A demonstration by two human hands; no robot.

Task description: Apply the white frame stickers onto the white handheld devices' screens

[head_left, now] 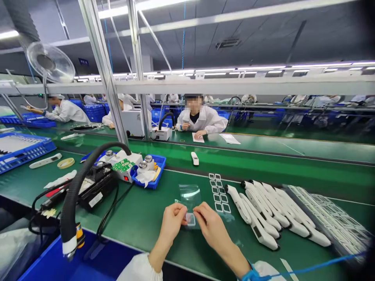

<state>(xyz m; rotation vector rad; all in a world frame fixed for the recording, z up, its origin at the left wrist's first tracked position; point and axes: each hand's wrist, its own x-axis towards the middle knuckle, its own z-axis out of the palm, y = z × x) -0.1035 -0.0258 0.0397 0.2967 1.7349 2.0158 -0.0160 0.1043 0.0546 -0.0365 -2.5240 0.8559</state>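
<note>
Long green tabletop [140, 222] — white-coated workers [212, 119] beyond
Left hand [172, 221] and right hand [213, 225], grips pinched on a small square [190, 219] between them; white gadgets [265, 236] lie right, ceiling lights [117, 11] overhead.

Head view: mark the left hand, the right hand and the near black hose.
Left hand [172, 219]: head view, back of the hand.
Right hand [212, 224]: head view, back of the hand.
Near black hose [74, 194]: head view, along its descending length.

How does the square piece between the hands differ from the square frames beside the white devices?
The square piece sits alone between the left hand and right hand; the square frames lie in two columns. The piece looks pale inside, while the frames show green inside. Both have pale square outlines.
</note>
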